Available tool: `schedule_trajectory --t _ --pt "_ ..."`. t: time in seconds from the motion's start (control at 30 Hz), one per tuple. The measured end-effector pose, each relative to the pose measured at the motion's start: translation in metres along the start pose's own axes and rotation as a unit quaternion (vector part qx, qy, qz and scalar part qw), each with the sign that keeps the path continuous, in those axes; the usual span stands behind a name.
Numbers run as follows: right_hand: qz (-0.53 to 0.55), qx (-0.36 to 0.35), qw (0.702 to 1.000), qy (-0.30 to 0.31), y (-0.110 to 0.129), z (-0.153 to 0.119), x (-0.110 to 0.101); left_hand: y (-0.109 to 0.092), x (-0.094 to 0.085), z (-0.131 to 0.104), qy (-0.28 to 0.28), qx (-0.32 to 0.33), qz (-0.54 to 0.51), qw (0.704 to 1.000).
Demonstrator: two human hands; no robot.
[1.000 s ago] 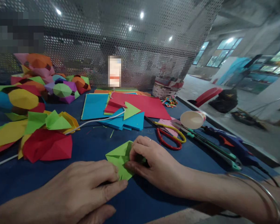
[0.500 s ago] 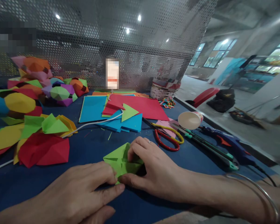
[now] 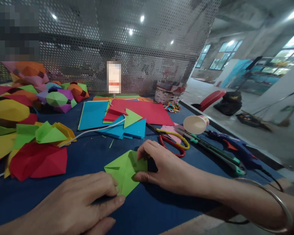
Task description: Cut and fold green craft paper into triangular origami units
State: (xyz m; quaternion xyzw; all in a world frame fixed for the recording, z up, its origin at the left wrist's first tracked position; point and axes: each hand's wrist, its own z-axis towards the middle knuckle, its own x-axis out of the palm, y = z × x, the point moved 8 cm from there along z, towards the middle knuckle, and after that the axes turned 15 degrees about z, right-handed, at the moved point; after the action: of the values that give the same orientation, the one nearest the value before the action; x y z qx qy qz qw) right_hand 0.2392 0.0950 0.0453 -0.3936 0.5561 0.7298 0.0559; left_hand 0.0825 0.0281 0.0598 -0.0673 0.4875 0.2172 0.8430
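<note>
A green folded paper (image 3: 126, 173) lies on the dark blue table top, creased along its middle, with small folds showing. At its lower left edge, my left hand (image 3: 85, 199) holds it down with curled fingers and the thumb close by. My right hand (image 3: 170, 171) grips the right side between the thumb, at the lower edge, and bent fingers higher up. The right fingertips partly cover that side of the paper. Just beyond my right hand lie scissors (image 3: 172, 150) with red and yellow handles.
Folded paper pieces, one a red piece (image 3: 40, 161), and paper balls (image 3: 11, 109) fill the left. Behind are coloured sheets (image 3: 147, 112) and a white cable (image 3: 98, 129). To the right lie a paper cup (image 3: 195, 124), a green utility knife (image 3: 215, 151) and a blue glue gun (image 3: 235, 147).
My right hand has drawn back slightly to the right, and the green paper lies flatter with more of its face showing. My left hand stays at the lower left edge. The view has shifted slightly.
</note>
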Motion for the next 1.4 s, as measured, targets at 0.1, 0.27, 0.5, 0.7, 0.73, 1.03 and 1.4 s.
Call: schedule_trajectory --t 0.1,0.27,0.5,0.7,0.73,1.03,1.4 --pt "0.022 -0.004 1.0 0.011 -0.002 0.0 -0.004 0.0 -0.001 -0.001 -0.008 -0.005 -0.003 1.0" --pt "0.021 -0.032 0.999 0.007 -0.001 -0.001 -0.009 0.0 -0.001 -0.002 -0.013 -0.003 -0.005 1.0" --pt "0.026 -0.022 0.999 -0.034 -0.004 0.006 -0.008 -0.002 -0.009 0.007 -0.02 -0.008 -0.013 1.0" --pt "0.041 -0.015 0.998 -0.055 -0.004 0.008 -0.008 -0.004 -0.011 0.006 -0.047 0.014 0.004 0.999" --pt "0.045 -0.018 0.997 -0.061 -0.004 0.008 -0.009 -0.003 -0.012 0.006 -0.053 0.017 0.007 0.998" --pt "0.084 -0.04 0.991 -0.094 0.004 0.0 -0.019 -0.002 -0.017 0.01 -0.018 0.019 0.029 0.999" --pt "0.033 -0.281 0.952 -0.12 0.033 -0.016 -0.021 0.001 -0.023 0.008 -0.1 -0.011 0.085 0.991"
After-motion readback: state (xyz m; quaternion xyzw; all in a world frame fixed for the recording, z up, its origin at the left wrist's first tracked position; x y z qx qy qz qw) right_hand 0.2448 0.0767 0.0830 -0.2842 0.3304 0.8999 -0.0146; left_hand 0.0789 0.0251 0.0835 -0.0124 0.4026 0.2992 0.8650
